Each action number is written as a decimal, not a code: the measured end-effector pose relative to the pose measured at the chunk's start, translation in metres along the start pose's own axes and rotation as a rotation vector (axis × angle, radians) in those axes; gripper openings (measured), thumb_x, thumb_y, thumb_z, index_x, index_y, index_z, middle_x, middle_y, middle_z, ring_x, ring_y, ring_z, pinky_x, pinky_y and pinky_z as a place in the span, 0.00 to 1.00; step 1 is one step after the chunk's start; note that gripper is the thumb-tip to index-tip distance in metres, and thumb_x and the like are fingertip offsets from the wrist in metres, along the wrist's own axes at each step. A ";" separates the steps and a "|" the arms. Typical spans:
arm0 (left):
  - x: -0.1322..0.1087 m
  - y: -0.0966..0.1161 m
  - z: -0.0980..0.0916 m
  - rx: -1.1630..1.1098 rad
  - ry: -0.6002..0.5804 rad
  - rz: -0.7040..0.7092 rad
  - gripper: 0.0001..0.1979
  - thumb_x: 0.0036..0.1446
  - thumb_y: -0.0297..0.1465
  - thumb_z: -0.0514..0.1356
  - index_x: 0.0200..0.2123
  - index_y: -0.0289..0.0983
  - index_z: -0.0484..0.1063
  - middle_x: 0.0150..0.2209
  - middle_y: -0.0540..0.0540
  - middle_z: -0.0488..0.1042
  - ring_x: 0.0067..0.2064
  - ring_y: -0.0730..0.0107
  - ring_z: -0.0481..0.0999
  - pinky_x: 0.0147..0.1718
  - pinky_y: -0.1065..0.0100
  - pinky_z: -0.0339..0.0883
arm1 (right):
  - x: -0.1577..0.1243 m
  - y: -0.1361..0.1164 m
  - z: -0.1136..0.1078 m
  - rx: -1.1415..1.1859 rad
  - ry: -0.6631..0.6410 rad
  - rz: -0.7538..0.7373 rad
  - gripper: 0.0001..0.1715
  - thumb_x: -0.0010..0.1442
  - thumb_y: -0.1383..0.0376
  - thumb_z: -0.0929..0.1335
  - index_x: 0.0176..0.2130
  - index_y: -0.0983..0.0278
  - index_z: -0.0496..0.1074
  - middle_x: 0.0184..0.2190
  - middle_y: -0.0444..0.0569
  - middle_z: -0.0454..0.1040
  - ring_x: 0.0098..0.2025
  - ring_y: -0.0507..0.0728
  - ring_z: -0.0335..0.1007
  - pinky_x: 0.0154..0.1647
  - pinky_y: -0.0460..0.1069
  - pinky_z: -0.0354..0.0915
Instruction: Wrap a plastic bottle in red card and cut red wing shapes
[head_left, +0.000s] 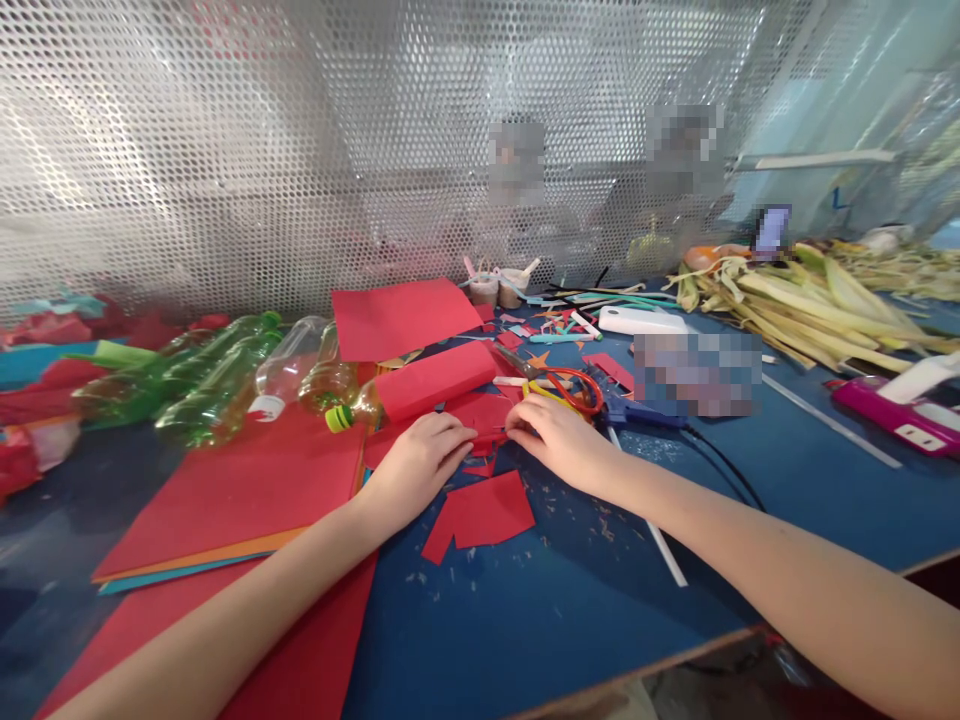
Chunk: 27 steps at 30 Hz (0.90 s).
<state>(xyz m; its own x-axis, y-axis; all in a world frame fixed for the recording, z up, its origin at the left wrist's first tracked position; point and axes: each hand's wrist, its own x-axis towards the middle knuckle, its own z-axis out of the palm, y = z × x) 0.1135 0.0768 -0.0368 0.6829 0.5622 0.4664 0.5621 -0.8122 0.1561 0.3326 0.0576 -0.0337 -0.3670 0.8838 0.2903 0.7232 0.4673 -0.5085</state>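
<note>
My left hand (426,462) is closed, its fingertips pinched at the left end of a small red paper piece (489,438). At the other end, my right hand (559,438) pinches the same piece between thumb and fingers. Beneath and around lie more red scraps, partly hidden by my hands. Just beyond is a plastic bottle wrapped in red paper (437,380), lying on its side with its yellow-green cap (339,418) to the left. Orange-handled scissors (577,388) lie behind my right hand, next to a blue glue gun (649,412). Nearer me is a cut red sheet (491,510).
Green and clear plastic bottles (221,390) lie at left beside stacked coloured sheets (247,510). Another red sheet (405,318) lies behind. Dried husks (817,300) and a magenta power strip (892,415) are at right. A perforated metal screen (300,150) borders the blue table (585,590).
</note>
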 end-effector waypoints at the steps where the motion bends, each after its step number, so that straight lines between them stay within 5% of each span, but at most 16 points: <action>1: 0.001 0.002 -0.002 -0.003 0.003 -0.002 0.12 0.65 0.29 0.51 0.39 0.35 0.74 0.36 0.43 0.76 0.39 0.63 0.75 0.42 0.61 0.72 | 0.000 0.000 -0.002 0.024 0.000 0.009 0.05 0.60 0.73 0.67 0.33 0.65 0.70 0.35 0.51 0.73 0.43 0.59 0.70 0.46 0.55 0.66; 7: 0.005 0.013 -0.012 -0.188 -0.028 -0.198 0.10 0.63 0.31 0.53 0.36 0.38 0.73 0.35 0.47 0.76 0.38 0.66 0.76 0.40 0.65 0.72 | 0.001 -0.002 -0.015 0.212 -0.052 0.076 0.06 0.64 0.72 0.64 0.37 0.65 0.70 0.31 0.47 0.76 0.30 0.51 0.74 0.35 0.48 0.71; 18: 0.007 0.023 -0.022 -0.337 -0.194 -0.478 0.14 0.61 0.36 0.52 0.42 0.39 0.75 0.37 0.47 0.79 0.33 0.66 0.78 0.35 0.68 0.71 | -0.001 -0.007 -0.023 0.300 -0.072 0.071 0.05 0.59 0.71 0.69 0.35 0.65 0.77 0.33 0.49 0.80 0.33 0.55 0.76 0.38 0.50 0.70; 27: 0.006 0.018 -0.023 -0.497 -0.033 -0.446 0.11 0.59 0.36 0.56 0.40 0.42 0.78 0.40 0.48 0.80 0.41 0.65 0.78 0.42 0.68 0.70 | -0.001 -0.006 -0.024 0.398 -0.074 0.090 0.04 0.59 0.69 0.69 0.34 0.64 0.76 0.30 0.47 0.78 0.31 0.53 0.73 0.36 0.50 0.68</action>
<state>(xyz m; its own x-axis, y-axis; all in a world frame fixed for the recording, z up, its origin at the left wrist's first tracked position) 0.1172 0.0623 -0.0110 0.4535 0.8588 0.2382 0.5172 -0.4713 0.7144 0.3424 0.0534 -0.0110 -0.3640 0.9141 0.1786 0.4771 0.3477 -0.8071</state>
